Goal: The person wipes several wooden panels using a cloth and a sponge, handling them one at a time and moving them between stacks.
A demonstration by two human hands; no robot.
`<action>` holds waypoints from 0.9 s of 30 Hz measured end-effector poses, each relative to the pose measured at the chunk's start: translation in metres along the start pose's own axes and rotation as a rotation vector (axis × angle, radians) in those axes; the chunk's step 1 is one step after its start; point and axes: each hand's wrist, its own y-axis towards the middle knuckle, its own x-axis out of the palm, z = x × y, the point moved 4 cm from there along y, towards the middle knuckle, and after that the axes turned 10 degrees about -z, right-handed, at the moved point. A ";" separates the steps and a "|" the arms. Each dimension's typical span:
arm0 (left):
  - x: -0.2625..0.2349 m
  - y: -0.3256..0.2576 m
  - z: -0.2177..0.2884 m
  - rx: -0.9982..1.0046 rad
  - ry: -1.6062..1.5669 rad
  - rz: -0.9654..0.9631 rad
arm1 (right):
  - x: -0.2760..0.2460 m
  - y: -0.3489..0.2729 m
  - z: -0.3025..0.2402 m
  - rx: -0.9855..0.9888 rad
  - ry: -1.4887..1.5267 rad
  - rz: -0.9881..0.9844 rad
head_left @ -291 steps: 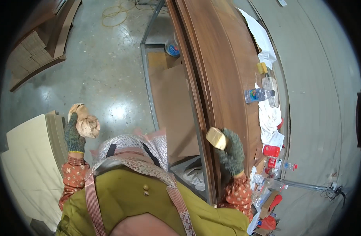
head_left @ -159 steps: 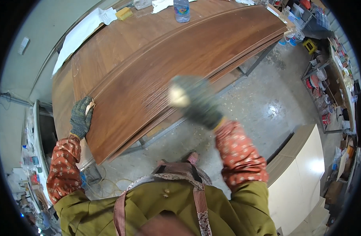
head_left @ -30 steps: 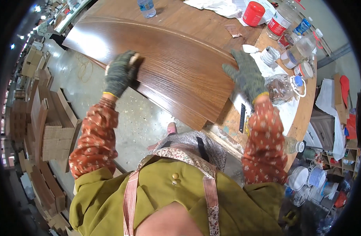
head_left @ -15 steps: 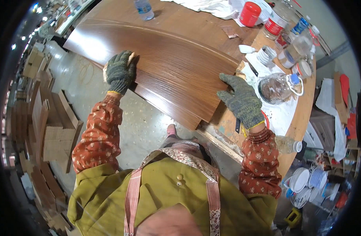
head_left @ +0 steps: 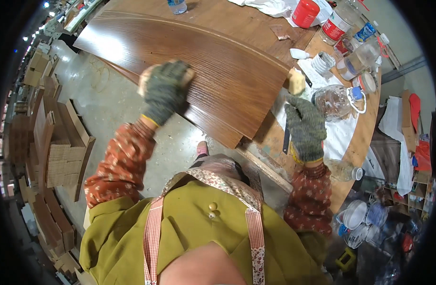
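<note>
A glossy brown wood-grain panel (head_left: 218, 71) lies across the workbench, its near edge overhanging the floor. My left hand (head_left: 165, 90), in a dark green knit glove, is curled over the panel near that edge. Pale patches show at its fingers; whether they are bare fingertips or something held is unclear. Off the panel's right end, my gloved right hand (head_left: 307, 130) hovers or rests above the bench with fingers extended and nothing visible in them. A pale yellow sponge-like block (head_left: 296, 81) sits just beyond it. Beside that hand lies a dark flat blade-like strip (head_left: 287, 137).
On the bench's right stand a clear jug with a blue cap (head_left: 334, 102), several bottles, a ribbed white container (head_left: 323, 62) and a red canister (head_left: 305, 13). White paper (head_left: 339, 149) lies under some. Stacked brown boards (head_left: 61, 156) fill the left floor; buckets (head_left: 355, 213) stand lower right.
My left hand has slid right along the panel and is somewhat blurred. My right hand has left the panel's right end and moved right, uncovering the yellow block.
</note>
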 end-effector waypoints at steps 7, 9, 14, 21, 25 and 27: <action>-0.049 -0.019 0.131 0.501 -0.864 -0.090 | 0.005 -0.033 0.003 -0.153 -0.028 0.152; -0.066 -0.001 0.102 0.728 -1.442 -0.110 | 0.000 -0.026 0.022 0.026 -0.086 0.193; -0.065 0.021 -0.003 -0.071 -1.177 0.247 | 0.005 0.054 0.039 0.037 -0.371 0.084; 0.000 0.037 -0.034 -0.094 -0.228 -0.048 | 0.026 0.123 0.068 0.018 -0.112 -0.430; 0.001 0.035 -0.039 -0.030 -0.283 0.087 | -0.006 0.087 0.044 0.320 0.131 -0.126; 0.002 0.033 -0.041 -0.048 -0.243 0.074 | -0.013 0.051 0.034 0.180 0.328 0.162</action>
